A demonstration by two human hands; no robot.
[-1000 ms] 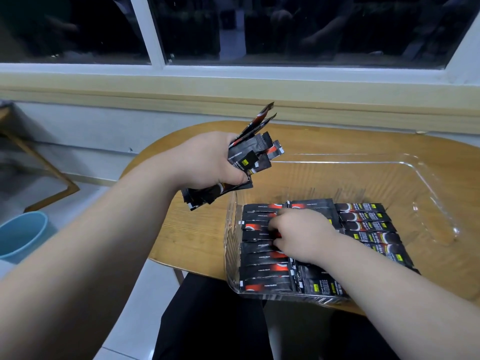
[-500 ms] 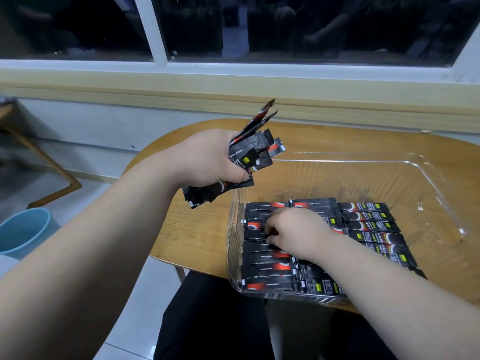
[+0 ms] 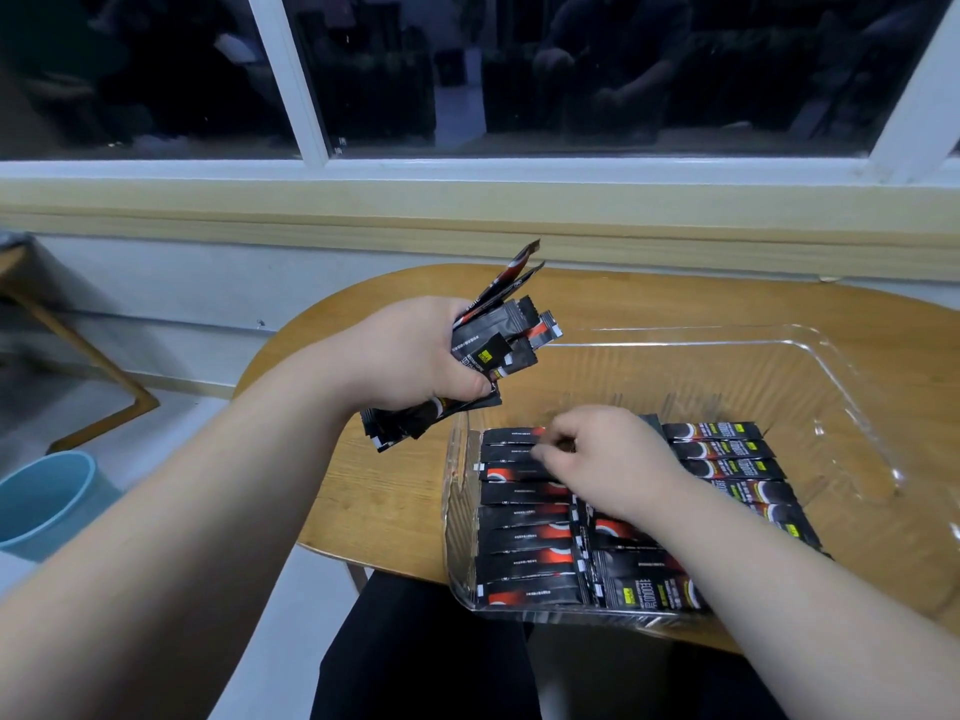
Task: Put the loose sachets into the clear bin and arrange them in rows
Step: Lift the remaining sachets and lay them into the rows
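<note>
A clear plastic bin (image 3: 857,402) stands on a rounded wooden table (image 3: 384,485). Black and red sachets (image 3: 524,543) lie flat in rows across its near half, with another column (image 3: 727,449) to the right. My left hand (image 3: 410,356) grips a fanned bundle of loose sachets (image 3: 498,335) above the table, just left of the bin's far left corner. My right hand (image 3: 608,459) is inside the bin over the upper rows. Its curled fingertips pinch the end of a sachet in the left column. My right forearm hides part of the middle rows.
A blue bucket (image 3: 41,501) sits on the floor at the left. A wooden furniture leg (image 3: 93,366) angles along the floor behind it. The wall and yellow window sill (image 3: 467,226) run just behind the table. My dark-clothed lap is under the table's near edge.
My right hand has slid a little toward the far rows of the bin and its fingers have curled onto a sachet there. The left hand and its bundle stay about where they were.
</note>
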